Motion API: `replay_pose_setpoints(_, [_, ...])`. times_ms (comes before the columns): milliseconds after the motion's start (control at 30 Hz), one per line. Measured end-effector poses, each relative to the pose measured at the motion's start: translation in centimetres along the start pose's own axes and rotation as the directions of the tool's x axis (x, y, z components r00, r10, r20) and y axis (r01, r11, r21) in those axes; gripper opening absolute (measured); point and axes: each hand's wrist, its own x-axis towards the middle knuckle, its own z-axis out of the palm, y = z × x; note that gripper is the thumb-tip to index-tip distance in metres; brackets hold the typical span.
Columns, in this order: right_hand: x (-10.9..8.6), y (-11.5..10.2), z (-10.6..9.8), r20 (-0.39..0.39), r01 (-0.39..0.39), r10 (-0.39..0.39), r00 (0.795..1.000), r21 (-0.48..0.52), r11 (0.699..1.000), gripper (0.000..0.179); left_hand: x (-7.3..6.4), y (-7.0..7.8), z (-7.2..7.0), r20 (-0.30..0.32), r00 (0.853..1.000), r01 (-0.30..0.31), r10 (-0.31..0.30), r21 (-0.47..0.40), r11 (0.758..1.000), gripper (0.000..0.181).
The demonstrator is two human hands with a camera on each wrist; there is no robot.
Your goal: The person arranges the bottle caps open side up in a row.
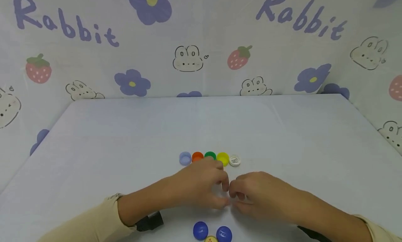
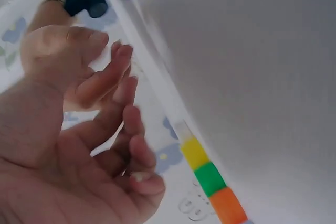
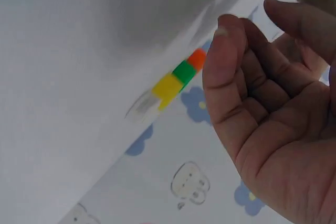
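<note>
Head view: pale blue cap (image 1: 185,159), orange cap (image 1: 198,156), green cap (image 1: 209,154), yellow cap (image 1: 223,159) and white cap (image 1: 235,160) in a close row, well apart from the worktop's (image 1: 125,130) far edge.
Near-side caps: two dark blue caps (image 1: 200,231), a yellowish cap (image 1: 211,239) between, nearer the near edge.
Left hand (image 1: 201,185): just in front of the row, fingers loosely bent, nothing seen held.
Right hand (image 1: 265,196): fingertips near the left's, loosely bent, no object visible.
Cap handling: judged light, stiff, smooth, liable to slide; pinch opposite side walls.
Wrist views: show side walls and palms; hollow tops appear only from the head.
</note>
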Motion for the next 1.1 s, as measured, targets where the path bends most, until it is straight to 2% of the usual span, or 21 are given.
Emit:
replay_pose_setpoints(100, [-0.7, -0.6, 1.2, 0.008, 0.107, -0.107, 0.994, 0.044, 0.993, 0.013, -1.2, 0.6, 0.4, 0.108, 0.994, -0.027, 0.03, -0.025, 0.999, 0.034])
replay_pose_setpoints(200, [-1.1, -1.0, 2.2, 0.046, 0.139, -0.142, 0.989, 0.061, 0.988, 0.017, -2.1, 1.0, 0.8, 0.162, 0.986, -0.033, 0.036, -0.021, 0.999, 0.038])
replay_pose_setpoints(367, [-1.2, -1.6, 3.1, 0.132, 0.111, -0.115, 0.985, 0.037, 0.993, 0.032, -3.0, 1.6, 1.8, 0.145, 0.989, -0.027, 0.02, 0.042, 0.999, 0.034])
replay_pose_setpoints(533, [-1.1, -2.0, 3.4, 0.132, 0.114, -0.119, 0.984, 0.045, 0.992, 0.037, -3.2, 2.0, 2.2, 0.126, 0.992, -0.032, 0.021, 0.092, 0.995, 0.033])
replay_pose_setpoints(733, [-1.1, -2.3, 3.8, 0.105, 0.122, -0.124, 0.987, 0.018, 0.992, 0.037, -3.2, 2.4, 2.4, 0.13, 0.991, -0.015, 0.0, 0.108, 0.994, 0.032])
replay_pose_setpoints(933, [-1.1, -2.2, 4.3, 0.06, 0.133, -0.132, 0.989, -0.013, 0.991, 0.026, -3.2, 2.4, 2.5, 0.142, 0.99, 0.006, -0.016, 0.071, 0.997, 0.03])
replay_pose_setpoints(1100, [-1.2, -2.1, 4.5, 0.012, 0.17, -0.17, 0.985, -0.056, 0.984, 0.022, -3.2, 2.3, 2.5, 0.157, 0.987, 0.012, -0.017, 0.033, 0.999, 0.03])
